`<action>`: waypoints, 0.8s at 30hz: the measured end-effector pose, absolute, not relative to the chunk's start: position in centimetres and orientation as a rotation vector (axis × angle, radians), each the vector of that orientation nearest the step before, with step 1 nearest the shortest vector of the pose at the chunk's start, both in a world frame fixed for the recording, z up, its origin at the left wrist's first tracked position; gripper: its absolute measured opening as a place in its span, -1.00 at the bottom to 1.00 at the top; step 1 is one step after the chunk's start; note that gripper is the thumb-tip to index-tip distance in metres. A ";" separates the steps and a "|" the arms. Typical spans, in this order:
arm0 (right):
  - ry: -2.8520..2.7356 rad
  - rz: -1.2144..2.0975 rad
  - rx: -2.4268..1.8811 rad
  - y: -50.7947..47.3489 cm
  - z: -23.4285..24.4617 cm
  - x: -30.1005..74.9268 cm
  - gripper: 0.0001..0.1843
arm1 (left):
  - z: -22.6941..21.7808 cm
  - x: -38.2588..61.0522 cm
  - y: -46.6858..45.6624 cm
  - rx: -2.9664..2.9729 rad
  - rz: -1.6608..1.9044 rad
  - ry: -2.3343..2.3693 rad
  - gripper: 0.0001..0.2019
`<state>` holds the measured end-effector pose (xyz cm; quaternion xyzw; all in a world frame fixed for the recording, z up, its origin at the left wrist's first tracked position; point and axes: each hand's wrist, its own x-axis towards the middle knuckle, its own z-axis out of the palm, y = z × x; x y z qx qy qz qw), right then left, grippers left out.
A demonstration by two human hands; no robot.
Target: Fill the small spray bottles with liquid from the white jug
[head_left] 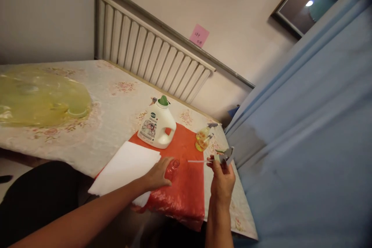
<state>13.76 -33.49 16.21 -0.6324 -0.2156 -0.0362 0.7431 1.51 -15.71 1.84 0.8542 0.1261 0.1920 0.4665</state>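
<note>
My left hand (157,174) is curled round a small clear bottle (173,165) whose mouth is uncapped; the red sheet shows through it. In my right hand (223,178) is a grey trigger spray head (226,156), its thin pale dip tube (198,161) pointing left toward the bottle and apart from it. Behind my left hand stands a large cream detergent jug (158,130) with a green spout (163,100) and no cap on it. Spray bottles with yellow liquid (201,143) stand beyond my right hand.
Under the jug lies a red plastic sheet (186,190), with white folded paper or cloth (124,166) at its left. A yellow plastic bag (40,97) rests farther left on the flowered tablecloth (107,124). A blue curtain (305,143) hangs at the right; a radiator (151,46) is behind.
</note>
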 end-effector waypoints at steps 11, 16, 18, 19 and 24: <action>-0.708 -0.149 -1.891 -30.4 12.6 17.5 -0.61 | 2.4 1.0 -15.1 2.003 0.420 0.251 -0.02; -0.882 -0.135 -2.145 -26.9 8.9 17.9 -0.63 | 3.7 -0.3 -13.6 1.949 0.471 0.235 -0.09; -0.988 -0.153 -2.227 -25.6 7.6 17.9 -0.70 | 3.9 -0.9 -12.5 1.938 0.471 0.228 -0.09; -1.042 -0.153 -2.273 -25.0 7.0 17.9 -0.73 | 3.9 -1.1 -11.9 1.932 0.478 0.228 -0.09; -1.185 -0.172 -2.441 -22.9 4.5 17.6 -0.67 | 3.2 -1.8 -8.6 1.888 0.579 0.256 -0.06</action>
